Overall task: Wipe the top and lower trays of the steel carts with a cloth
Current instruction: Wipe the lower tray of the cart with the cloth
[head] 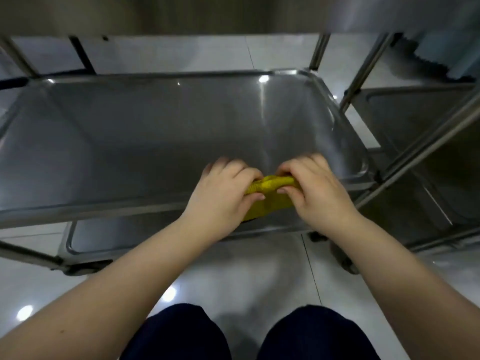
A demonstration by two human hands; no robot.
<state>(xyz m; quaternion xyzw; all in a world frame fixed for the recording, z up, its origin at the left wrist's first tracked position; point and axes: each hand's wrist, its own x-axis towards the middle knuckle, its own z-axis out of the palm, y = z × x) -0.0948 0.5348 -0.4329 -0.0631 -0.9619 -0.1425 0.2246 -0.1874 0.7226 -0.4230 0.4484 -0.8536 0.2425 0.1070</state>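
We hold a bunched yellow cloth (272, 187) over the near right part of a smooth, shiny steel tray (130, 131) with rounded corners and a raised rim. Our left hand (220, 193) and right hand (315, 189) sit side by side, knuckles up. The fingers of both are curled and clamped on the crumpled fabric, with thumbs pressed on its near side. Both bare forearms reach forward. Another tray (104, 237) shows beneath, above glossy pale floor tiles (233, 276). A second steel cart (415, 131) stands just right.
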